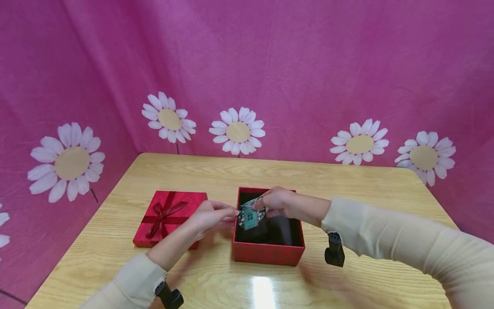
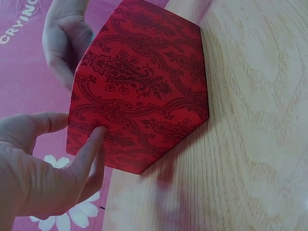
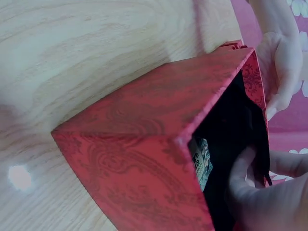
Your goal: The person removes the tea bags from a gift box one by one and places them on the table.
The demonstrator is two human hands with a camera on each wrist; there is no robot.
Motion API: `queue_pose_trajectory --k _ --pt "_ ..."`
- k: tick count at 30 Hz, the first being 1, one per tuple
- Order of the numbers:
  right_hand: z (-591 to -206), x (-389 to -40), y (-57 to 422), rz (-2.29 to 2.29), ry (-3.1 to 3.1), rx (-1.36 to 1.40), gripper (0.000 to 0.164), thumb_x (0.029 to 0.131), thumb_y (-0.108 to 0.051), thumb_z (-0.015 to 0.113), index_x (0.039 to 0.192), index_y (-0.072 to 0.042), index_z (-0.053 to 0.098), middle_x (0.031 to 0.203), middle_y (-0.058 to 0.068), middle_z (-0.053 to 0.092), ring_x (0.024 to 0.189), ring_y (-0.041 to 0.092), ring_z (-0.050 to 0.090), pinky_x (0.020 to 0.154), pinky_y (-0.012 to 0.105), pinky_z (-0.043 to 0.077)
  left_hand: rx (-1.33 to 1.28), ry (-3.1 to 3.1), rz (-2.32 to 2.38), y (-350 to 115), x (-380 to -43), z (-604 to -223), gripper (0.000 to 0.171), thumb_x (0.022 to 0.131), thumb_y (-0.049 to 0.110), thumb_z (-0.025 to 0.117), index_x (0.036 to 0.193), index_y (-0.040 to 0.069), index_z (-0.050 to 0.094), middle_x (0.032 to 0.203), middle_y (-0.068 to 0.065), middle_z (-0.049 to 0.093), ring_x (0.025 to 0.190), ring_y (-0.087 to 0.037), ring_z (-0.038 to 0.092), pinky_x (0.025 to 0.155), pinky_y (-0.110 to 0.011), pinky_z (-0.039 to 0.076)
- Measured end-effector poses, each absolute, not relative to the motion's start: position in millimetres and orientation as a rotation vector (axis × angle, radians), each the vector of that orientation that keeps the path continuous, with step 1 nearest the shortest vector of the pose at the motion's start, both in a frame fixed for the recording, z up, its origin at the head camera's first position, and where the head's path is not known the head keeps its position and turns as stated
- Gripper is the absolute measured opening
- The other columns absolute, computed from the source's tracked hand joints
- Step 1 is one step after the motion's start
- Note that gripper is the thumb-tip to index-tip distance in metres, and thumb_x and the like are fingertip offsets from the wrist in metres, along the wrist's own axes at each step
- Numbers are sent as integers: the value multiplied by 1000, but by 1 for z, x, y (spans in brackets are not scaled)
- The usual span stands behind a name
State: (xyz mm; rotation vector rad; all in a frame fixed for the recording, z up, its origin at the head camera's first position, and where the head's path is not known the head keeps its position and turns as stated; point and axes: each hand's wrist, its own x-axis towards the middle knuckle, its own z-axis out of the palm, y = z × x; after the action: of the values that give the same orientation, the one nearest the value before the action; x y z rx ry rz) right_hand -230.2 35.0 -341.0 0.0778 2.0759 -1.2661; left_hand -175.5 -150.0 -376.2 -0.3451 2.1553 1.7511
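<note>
A red patterned gift box [image 1: 266, 254] stands lidless on the table, its inside black. At its left rim, my left hand [image 1: 212, 214] pinches the wall, thumb at the edge and fingers against the outside. The same left hand [image 2: 53, 168] shows by the box wall [image 2: 139, 82] in the left wrist view. My right hand [image 1: 278, 201] reaches over the box and holds a dark printed piece [image 1: 251, 218] with a teal, window-like motif, thumb on top. The right wrist view shows my right hand [image 3: 269, 190] partly inside the box; its fingers are mostly hidden. A small greenish printed patch [image 3: 202, 161] shows inside.
A red lid [image 1: 170, 219] with a dark red bow lies left of the box. The wooden table [image 1: 328, 180] ends at a pink cloth [image 1: 293, 77] printed with white daisies. Each wrist wears a small black camera [image 1: 335, 249].
</note>
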Motion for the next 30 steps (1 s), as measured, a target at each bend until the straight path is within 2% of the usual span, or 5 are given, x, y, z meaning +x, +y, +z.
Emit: queue_pose_trajectory --k 6,9,15,23,30 --pt "-338 -223 46 -1294 2109 104 35 90 -13 65 121 4 60 117 18 65 95 20 63 94 36 56 -299 2122 1811 -151 -174 -379 32 89 13 65 114 -7 63 109 -18 70 88 -16 70 89 -35 58" --pt "-335 -219 52 -1314 2124 97 37 90 -15 65 122 3 59 114 17 66 92 19 63 85 31 58 -281 2098 1847 -151 -173 -379 32 89 12 65 114 -9 62 108 -19 70 86 -15 70 87 -36 59" --pt "-334 -217 63 -1350 2158 144 36 88 -21 69 117 0 63 102 10 69 84 15 60 72 20 53 -289 2107 1828 -150 -174 -378 32 89 13 65 114 -8 63 111 -20 69 88 -16 70 89 -37 58" --pt "-336 -221 74 -1422 2110 141 38 87 -23 70 115 2 63 80 -2 68 73 9 60 68 19 54 -282 2112 1822 -148 -174 -378 31 90 11 64 114 -8 63 112 -19 69 90 -17 70 87 -35 59" --pt "-331 -226 85 -1517 2021 91 45 90 -23 68 123 5 58 73 -6 69 65 5 63 65 18 57 -254 2095 1848 -150 -174 -378 30 90 9 63 113 -10 62 111 -21 69 92 -18 71 87 -35 59"
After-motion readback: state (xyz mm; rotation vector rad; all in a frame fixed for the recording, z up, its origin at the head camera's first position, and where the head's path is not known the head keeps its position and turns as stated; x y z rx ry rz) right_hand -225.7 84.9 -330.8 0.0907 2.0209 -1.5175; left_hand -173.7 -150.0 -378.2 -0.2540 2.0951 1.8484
